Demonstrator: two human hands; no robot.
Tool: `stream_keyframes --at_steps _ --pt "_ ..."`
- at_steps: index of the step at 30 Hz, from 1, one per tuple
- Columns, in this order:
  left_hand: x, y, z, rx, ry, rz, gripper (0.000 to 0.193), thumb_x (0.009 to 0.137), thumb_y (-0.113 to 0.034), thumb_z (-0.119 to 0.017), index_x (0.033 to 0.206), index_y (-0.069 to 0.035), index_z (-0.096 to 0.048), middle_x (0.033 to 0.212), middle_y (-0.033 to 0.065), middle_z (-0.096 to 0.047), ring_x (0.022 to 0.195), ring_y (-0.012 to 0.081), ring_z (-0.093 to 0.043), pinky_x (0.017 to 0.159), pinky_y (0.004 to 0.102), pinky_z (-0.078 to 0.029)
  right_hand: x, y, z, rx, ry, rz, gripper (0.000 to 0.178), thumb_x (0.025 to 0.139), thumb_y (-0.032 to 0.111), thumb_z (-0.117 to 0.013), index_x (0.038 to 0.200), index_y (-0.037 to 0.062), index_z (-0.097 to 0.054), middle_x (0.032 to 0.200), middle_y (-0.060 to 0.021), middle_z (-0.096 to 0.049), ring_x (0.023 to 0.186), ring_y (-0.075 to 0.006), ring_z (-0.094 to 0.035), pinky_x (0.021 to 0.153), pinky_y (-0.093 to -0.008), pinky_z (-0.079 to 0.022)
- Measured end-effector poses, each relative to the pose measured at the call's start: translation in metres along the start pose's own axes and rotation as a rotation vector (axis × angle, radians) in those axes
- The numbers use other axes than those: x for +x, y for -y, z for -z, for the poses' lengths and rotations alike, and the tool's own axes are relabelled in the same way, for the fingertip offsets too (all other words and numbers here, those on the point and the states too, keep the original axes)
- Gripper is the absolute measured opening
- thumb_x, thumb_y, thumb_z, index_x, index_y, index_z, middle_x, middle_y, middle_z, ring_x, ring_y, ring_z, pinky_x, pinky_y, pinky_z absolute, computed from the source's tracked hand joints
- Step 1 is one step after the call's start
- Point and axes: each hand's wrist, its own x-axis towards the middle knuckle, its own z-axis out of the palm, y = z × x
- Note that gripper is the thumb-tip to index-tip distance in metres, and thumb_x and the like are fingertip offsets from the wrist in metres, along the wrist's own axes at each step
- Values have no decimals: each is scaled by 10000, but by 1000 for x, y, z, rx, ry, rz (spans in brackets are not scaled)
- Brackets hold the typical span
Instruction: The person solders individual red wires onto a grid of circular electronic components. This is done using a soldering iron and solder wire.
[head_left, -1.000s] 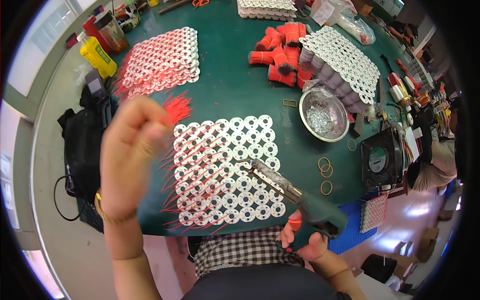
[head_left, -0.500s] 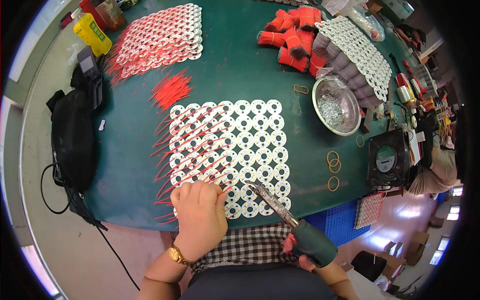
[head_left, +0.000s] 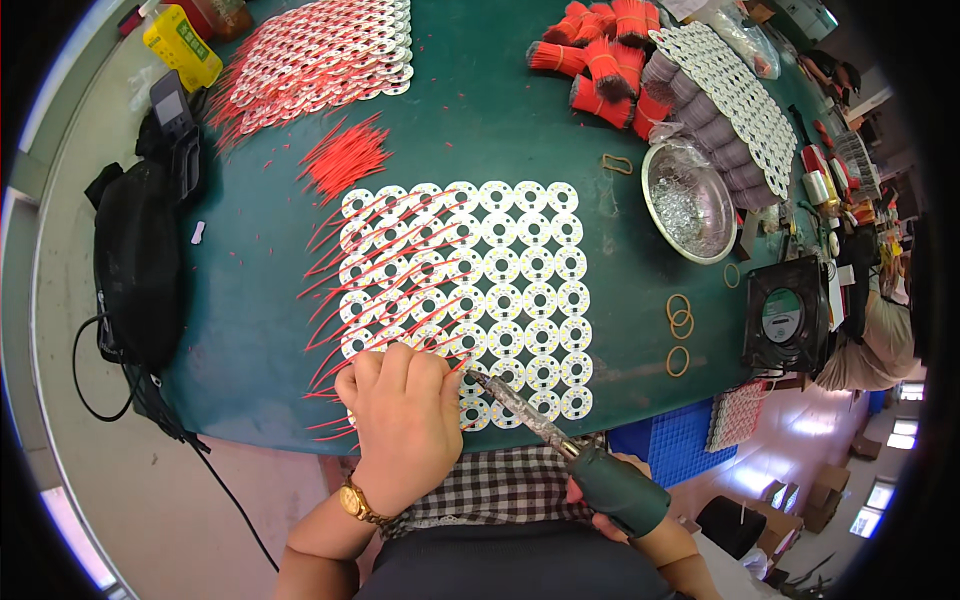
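Note:
A panel of joined round white LED boards [head_left: 537,264] lies flat on the green table in front of me. Thin red wires [head_left: 385,275] run slantwise over its left columns, their loose ends hanging past the left edge. My left hand [head_left: 408,415] is closed over the panel's lower left part, pinching a red wire whose end shows by the fingertips. My right hand [head_left: 622,470] grips a soldering iron [head_left: 620,492] by its dark green handle, partly hidden behind it. The iron's tip meets the board right beside my left fingertips.
Loose red wires [head_left: 345,160] lie beyond the panel, with stacked wired boards [head_left: 320,55] behind. To the right are a metal bowl [head_left: 690,205], rubber bands [head_left: 679,318], a black fan [head_left: 787,315] and more stacked boards [head_left: 735,110]. Bundled red wires [head_left: 605,65] sit far back. A black bag [head_left: 140,265] lies left.
The soldering iron's tip has moved left and slightly down to my left fingertips. My left hand has shifted slightly up and right, still pinching. The whole view has shifted a little.

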Motion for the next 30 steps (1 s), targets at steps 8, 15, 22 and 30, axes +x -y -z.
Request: stream_keyframes --at_steps 8,15,22,30 --pt "1 -1 -2 28 13 3 136 807 -131 -683 861 -99 -562 834 59 -493 818 263 -451 770 433 -298 -12 -35 5 -289 91 276 592 604 306 -759 1144 101 -628 1024 -78 -624 787 -285 -645 647 -373 -525" --pt "1 0 -2 43 13 -9 140 805 -138 -684 869 -97 -566 849 61 -494 832 265 -453 778 437 -305 1 -28 3 -381 41 341 527 596 369 -815 999 78 -639 822 -81 -653 674 -273 -665 583 -361 -530" --pt "2 0 -1 54 25 -5 155 794 -143 -693 874 -94 -570 849 60 -494 837 261 -455 779 436 -311 -13 -43 1 -379 82 227 522 617 339 -794 1028 58 -639 808 -63 -664 662 -262 -664 578 -337 -531" --pt "1 1 -1 9 -17 -15 114 817 -116 -671 857 -85 -569 812 59 -503 794 264 -459 785 404 -315 -12 -13 3 39 -20 -241 79 781 109 -641 793 39 -605 732 -75 -648 708 -168 -635 645 -294 -498"
